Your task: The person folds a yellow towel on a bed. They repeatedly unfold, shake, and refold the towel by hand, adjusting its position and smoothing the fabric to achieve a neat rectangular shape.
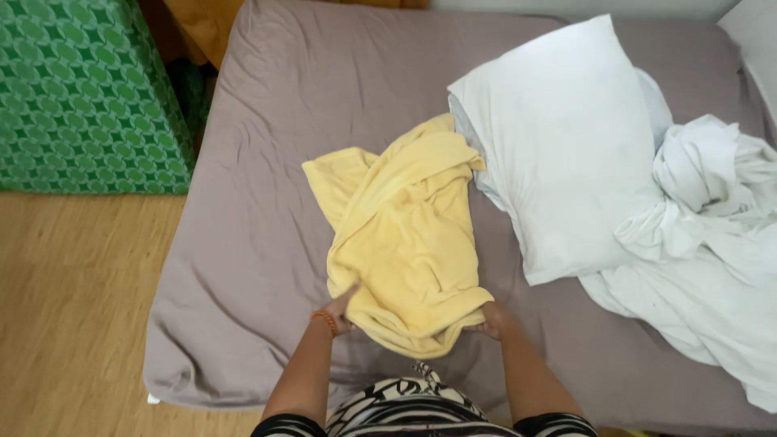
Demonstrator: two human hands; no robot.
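A crumpled pale yellow towel (405,235) lies on the grey-mauve bed sheet (267,202), stretching away from me. My left hand (341,311), with an orange band at the wrist, grips the towel's near left edge. My right hand (491,321) holds the near right corner, its fingers tucked under the cloth. Both hands sit at the bed's near edge, just in front of my black-and-white patterned top.
A white pillow (566,146) lies right of the towel, touching it. A bunched white sheet (712,243) spreads over the bed's right side. A green patterned cloth-covered piece of furniture (81,97) stands at the left on the wooden floor (73,324).
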